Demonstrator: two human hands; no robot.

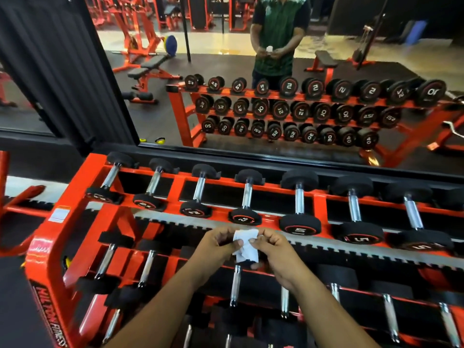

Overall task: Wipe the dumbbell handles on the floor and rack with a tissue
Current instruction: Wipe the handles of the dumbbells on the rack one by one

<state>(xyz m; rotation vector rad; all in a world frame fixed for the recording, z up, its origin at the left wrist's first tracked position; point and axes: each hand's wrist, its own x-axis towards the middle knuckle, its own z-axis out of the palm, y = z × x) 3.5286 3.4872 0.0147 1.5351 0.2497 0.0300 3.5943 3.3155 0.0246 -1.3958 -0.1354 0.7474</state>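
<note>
A white tissue (245, 245) hangs crumpled between both my hands above the middle tier of the orange dumbbell rack (50, 247). My left hand (216, 244) pinches its left edge and my right hand (273, 249) pinches its right side. Black dumbbells with chrome handles lie in rows on the rack; the nearest top-tier one (247, 194) sits just beyond my hands, and another handle (235, 285) shows right below the tissue. Lower tiers are partly hidden by my forearms.
A large wall mirror (251, 71) stands behind the rack and reflects the rack, a person in a green shirt, benches and orange machines. Black floor (12, 310) lies at the lower left. More dumbbells (356, 209) fill the rack to the right.
</note>
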